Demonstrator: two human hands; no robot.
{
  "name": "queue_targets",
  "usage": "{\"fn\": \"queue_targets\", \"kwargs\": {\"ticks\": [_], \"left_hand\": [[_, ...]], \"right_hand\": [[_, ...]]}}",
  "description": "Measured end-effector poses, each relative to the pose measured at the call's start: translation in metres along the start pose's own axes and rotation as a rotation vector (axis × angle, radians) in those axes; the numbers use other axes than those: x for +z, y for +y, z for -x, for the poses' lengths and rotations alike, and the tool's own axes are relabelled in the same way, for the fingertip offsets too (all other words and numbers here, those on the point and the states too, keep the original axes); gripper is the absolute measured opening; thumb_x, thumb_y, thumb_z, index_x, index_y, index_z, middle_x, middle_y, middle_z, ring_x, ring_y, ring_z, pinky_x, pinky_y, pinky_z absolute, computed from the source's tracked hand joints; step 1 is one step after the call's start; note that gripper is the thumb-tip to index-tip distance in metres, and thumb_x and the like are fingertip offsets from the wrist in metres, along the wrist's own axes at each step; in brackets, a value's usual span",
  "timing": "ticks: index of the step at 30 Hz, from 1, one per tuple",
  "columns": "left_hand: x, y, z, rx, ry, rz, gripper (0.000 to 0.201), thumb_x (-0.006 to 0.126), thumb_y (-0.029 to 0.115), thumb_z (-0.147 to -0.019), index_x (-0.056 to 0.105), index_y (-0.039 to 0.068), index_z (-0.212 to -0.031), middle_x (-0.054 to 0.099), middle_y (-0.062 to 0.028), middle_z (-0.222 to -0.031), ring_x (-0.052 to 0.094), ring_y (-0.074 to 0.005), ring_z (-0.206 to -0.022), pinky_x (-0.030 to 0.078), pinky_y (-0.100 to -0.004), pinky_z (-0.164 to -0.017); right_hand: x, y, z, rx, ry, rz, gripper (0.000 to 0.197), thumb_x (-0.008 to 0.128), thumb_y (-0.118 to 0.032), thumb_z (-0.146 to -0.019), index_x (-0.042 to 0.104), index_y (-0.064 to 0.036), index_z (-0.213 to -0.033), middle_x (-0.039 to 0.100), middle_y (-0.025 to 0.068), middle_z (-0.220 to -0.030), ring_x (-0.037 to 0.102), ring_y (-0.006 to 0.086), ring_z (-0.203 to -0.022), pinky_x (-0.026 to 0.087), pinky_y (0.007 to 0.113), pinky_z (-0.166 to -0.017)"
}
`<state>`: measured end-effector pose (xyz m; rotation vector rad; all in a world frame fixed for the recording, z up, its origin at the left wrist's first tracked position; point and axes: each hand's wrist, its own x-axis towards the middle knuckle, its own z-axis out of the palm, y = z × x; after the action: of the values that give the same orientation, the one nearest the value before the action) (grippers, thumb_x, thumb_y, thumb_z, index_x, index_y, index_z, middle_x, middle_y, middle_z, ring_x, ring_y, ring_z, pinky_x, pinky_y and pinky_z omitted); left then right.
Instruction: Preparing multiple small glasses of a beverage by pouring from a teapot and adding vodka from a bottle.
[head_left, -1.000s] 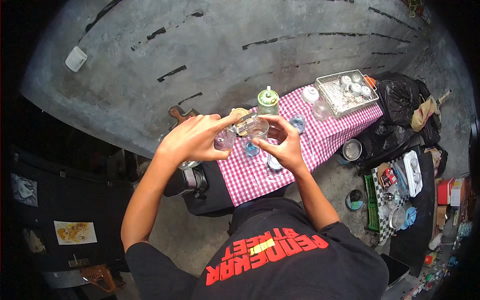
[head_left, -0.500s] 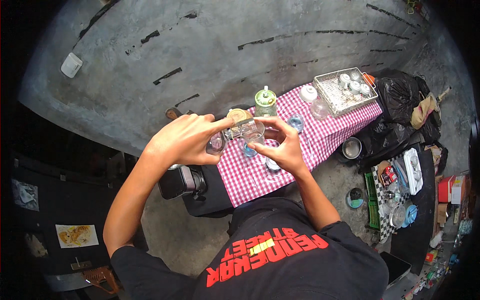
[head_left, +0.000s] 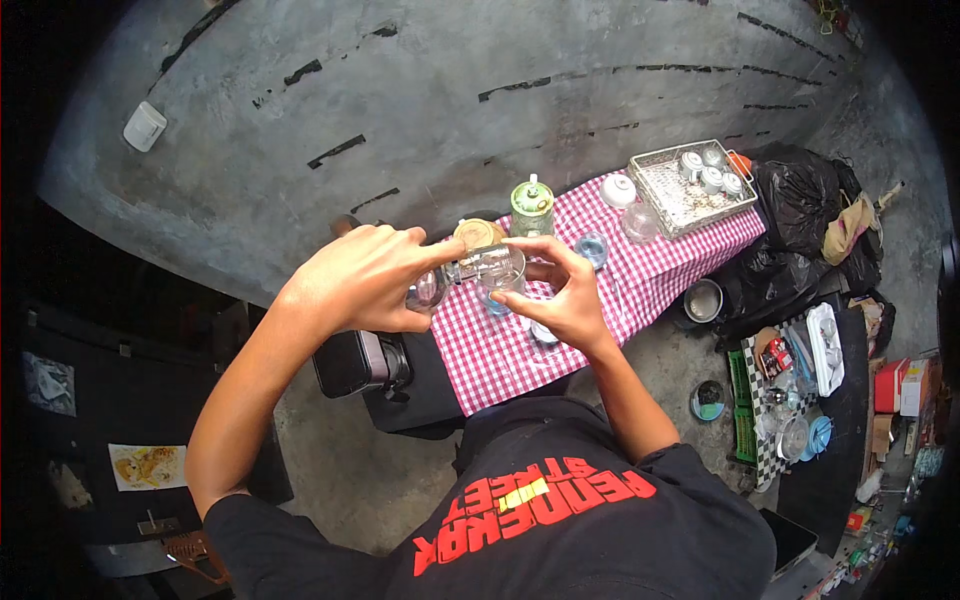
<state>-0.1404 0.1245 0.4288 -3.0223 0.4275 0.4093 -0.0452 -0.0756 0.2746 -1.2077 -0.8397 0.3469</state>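
Observation:
Over the table I hold a clear glass vessel (head_left: 508, 266) lying on its side between both hands. A narrow, shiny ribbed part (head_left: 468, 266) runs from it toward the left; whether it is one piece with the glass I cannot tell. My left hand (head_left: 370, 272) grips a rounded clear part (head_left: 427, 292) at the left end, index finger stretched along the top. My right hand (head_left: 562, 292) curls thumb and fingers round the right end. Just behind are a tan round lid (head_left: 478, 233) and a green lidded glass jar (head_left: 532, 207). Blue-tinted glass shows below.
A red-and-white checked cloth (head_left: 500, 365) covers the table. On it stand a blue-tinted glass (head_left: 592, 248), a white cup (head_left: 617, 190), a clear jar (head_left: 640, 222) and a wire basket (head_left: 665, 205) of cups. Black bags (head_left: 800, 190) lie right; a dark appliance (head_left: 350, 362) sits left.
My left hand and forearm have shifted slightly left, and the ribbed part shows more plainly. Both hands keep their hold; the things on the table stay put.

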Motion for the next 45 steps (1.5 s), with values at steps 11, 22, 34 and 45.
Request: {"fn": "queue_targets", "kwargs": {"ticks": [11, 22, 34, 45], "left_hand": [[-0.0048, 0.0033, -0.0029, -0.011, -0.075, 0.017, 0.074, 0.077, 0.028, -0.066, 0.050, 0.011, -0.133, 0.065, -0.0197, -0.095, 0.066, -0.0401, -0.079, 0.054, -0.0459, -0.071], [-0.0048, 0.0025, -0.0062, 0.007, -0.071, 0.018, 0.073, 0.076, 0.029, -0.067, 0.050, 0.011, -0.133, 0.065, -0.0199, -0.094, 0.066, -0.0403, -0.080, 0.054, -0.0456, -0.072], [-0.0054, 0.0045, -0.0070, 0.012, -0.084, 0.019, 0.075, 0.077, 0.029, -0.067, 0.049, 0.011, -0.134, 0.064, -0.0198, -0.094, 0.066, -0.0399, -0.080, 0.054, -0.0454, -0.072], [0.0025, 0.0012, -0.0057, 0.009, -0.067, 0.025, 0.074, 0.075, 0.029, -0.067, 0.050, 0.011, -0.134, 0.064, -0.0201, -0.095, 0.066, -0.0399, -0.080, 0.054, -0.0456, -0.072]], "right_hand": [[-0.0004, 0.0001, -0.0004, -0.014, 0.003, 0.051, 0.054, 0.084, -0.005, -0.074, 0.058, 0.0026, -0.121, 0.066, 0.0138, -0.117, 0.066, 0.0209, -0.106, 0.055, 0.034, -0.094], [-0.0036, -0.0020, 0.0014, 0.023, -0.014, 0.061, 0.059, 0.083, 0.000, -0.073, 0.056, 0.0033, -0.126, 0.064, 0.0131, -0.119, 0.066, 0.0219, -0.107, 0.056, 0.035, -0.094], [-0.0042, -0.0015, 0.0030, 0.023, -0.008, 0.050, 0.059, 0.082, 0.001, -0.073, 0.056, 0.0031, -0.126, 0.064, 0.0135, -0.118, 0.066, 0.0219, -0.107, 0.056, 0.034, -0.093], [-0.0015, 0.0012, 0.0065, 0.079, 0.010, -0.007, 0.058, 0.082, 0.001, -0.074, 0.056, 0.0034, -0.126, 0.064, 0.0145, -0.117, 0.066, 0.0215, -0.106, 0.056, 0.034, -0.091]]}}
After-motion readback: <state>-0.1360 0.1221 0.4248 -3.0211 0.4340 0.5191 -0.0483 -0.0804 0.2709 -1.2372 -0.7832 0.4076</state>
